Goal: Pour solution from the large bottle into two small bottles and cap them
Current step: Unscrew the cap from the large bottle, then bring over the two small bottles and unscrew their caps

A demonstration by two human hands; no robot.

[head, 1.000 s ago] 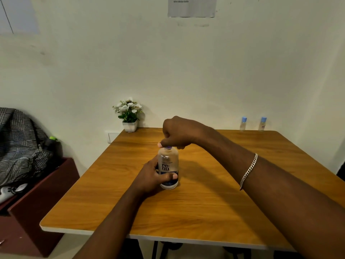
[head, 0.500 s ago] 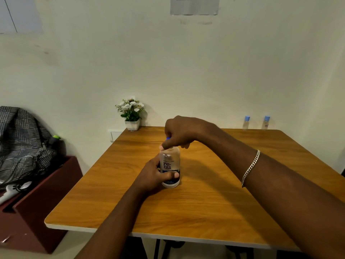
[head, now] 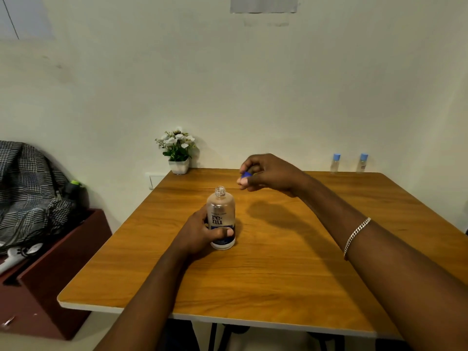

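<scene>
On the wooden table (head: 278, 262), near its middle, the large renu solution bottle (head: 221, 216) stands upright with its neck open, and the left hand (head: 200, 234) is wrapped round its lower body. The right hand (head: 268, 173) pinches the blue cap (head: 246, 175) in the air beside the neck. Uncapping looks done. At the far edge, the first small bottle (head: 335, 163) and second small bottle (head: 362, 162) are still capped, so opening, pouring and capping remain.

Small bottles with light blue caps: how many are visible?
2: left small bottle and right small bottle, side by side at the far edge of the wooden table.
</scene>
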